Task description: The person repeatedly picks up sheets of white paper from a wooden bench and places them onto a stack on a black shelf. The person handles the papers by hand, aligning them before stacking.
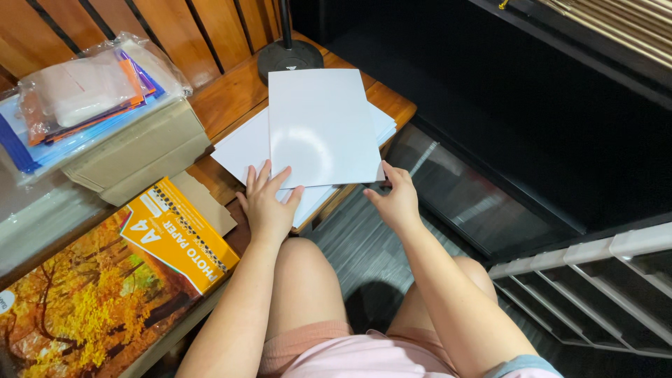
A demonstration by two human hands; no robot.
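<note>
On the wooden table (231, 91), the left hand (267, 203) lay flat with spread fingers on the white paper stack (241, 147), while the right hand (397, 199) pinched the glossy top sheet (322, 126) at its near corner. It seemed best to keep the edges aligned and touch only the margins. Behind the stack stood a black round base (288, 57), and right of it a dark shelf (532, 126)

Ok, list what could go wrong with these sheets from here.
1. The white paper stack juts past the wooden table edge; a nudge could spill it to the floor.
2. The glossy top sheet lies askew, held only at its near edge by the left hand and right hand, so it may slide or pick up fingerprints.
</note>
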